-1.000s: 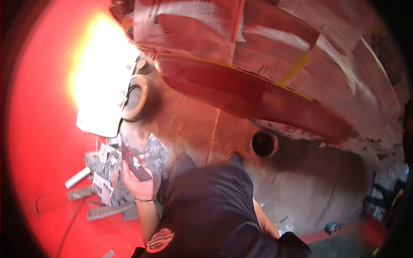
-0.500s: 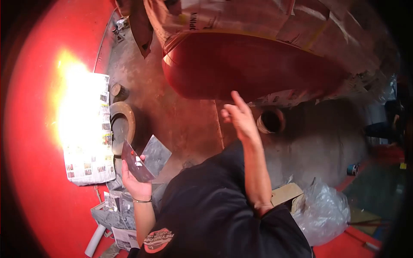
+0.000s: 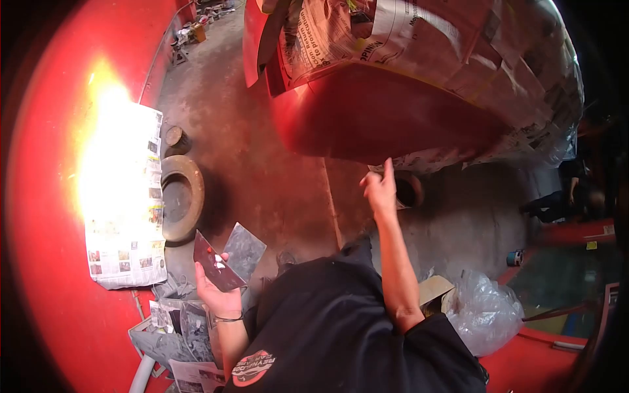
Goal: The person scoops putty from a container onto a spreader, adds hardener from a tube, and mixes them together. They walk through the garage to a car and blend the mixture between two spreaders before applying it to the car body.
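My left hand (image 3: 219,295) is closed round two thin flat plates at the lower left. The dark reddish plate (image 3: 218,267) bears small white dabs and a red one; the grey plate (image 3: 244,252) sticks out behind it. My right hand (image 3: 381,190) is raised near the lower edge of a red curved panel (image 3: 380,108), one finger stretched out and the others curled. Whether that hand holds anything small cannot be made out. Newspaper masking (image 3: 406,39) surrounds the panel's upper side.
A tire (image 3: 190,200) and a can (image 3: 174,136) stand on the floor at left, beside a red wall with bright newspaper (image 3: 124,255). A round container (image 3: 407,191) is under the panel. Clear plastic (image 3: 485,311) lies lower right. Another person (image 3: 557,203) is at far right.
The view has shifted, showing more of the masked panel. My right hand has moved down and away from the panel's face. My left hand still holds the plates.
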Available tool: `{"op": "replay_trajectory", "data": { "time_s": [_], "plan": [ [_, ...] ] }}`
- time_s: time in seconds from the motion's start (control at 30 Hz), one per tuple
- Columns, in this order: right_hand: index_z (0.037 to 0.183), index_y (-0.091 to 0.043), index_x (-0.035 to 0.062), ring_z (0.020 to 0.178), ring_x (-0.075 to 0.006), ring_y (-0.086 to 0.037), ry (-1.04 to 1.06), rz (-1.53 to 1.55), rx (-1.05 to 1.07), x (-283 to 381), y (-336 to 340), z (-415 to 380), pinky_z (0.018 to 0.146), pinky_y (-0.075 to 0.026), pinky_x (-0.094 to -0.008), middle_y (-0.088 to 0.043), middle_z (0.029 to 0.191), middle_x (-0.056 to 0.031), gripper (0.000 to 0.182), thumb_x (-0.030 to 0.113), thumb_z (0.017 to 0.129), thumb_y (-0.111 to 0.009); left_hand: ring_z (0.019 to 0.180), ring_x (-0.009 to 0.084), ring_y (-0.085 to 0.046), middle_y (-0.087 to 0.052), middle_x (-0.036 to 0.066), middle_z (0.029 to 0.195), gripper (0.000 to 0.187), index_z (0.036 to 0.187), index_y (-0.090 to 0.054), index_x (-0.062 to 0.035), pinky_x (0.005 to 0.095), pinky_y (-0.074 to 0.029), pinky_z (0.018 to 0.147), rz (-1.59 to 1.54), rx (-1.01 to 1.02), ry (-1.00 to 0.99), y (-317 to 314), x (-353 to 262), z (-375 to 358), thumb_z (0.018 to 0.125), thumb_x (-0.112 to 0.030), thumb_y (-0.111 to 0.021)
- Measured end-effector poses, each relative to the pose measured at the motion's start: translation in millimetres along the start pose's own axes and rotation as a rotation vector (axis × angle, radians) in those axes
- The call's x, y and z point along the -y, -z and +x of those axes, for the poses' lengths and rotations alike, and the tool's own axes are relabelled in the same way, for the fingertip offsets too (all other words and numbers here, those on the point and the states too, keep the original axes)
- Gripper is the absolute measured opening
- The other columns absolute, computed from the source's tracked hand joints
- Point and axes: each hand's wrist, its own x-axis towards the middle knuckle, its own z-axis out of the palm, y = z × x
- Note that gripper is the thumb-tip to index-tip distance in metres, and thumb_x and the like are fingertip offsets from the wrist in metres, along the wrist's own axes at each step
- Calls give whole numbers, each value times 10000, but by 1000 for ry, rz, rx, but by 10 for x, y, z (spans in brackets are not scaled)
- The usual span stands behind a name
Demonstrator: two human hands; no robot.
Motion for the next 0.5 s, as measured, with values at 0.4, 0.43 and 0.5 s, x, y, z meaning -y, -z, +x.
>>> {"op": "replay_trajectory", "data": {
  "time_s": [0.4,0.43,0.5],
  "plan": [
    [1665,-246,51,742,-105,-653,-204,-101,397,-1252,-296,-707,739,-561,-288,-741,968,-80,814,207,982,-659,1072,250,-678,-731,33,1215,364,1348,-648,-68,362,-512,1016,49,88,52,359,-69,544,1097,-302,-527],
    [1685,-157,64,708,-95,-646,-188,-38,356,-1168,-318,-535,713,-554,-279,-747,951,-73,860,196,985,-640,1074,244,-677,-730,31,1227,364,1351,-647,-71,361,-510,1015,44,108,47,353,-85,575,1099,-301,-522],
    [1683,-34,39,687,-106,-654,-102,-137,284,-757,-339,-237,674,-555,-287,-749,870,-62,924,170,976,-614,1079,233,-675,-727,27,1250,365,1358,-646,-77,359,-507,1013,28,146,26,390,-112,674,1102,-301,-513]
  ]
}}
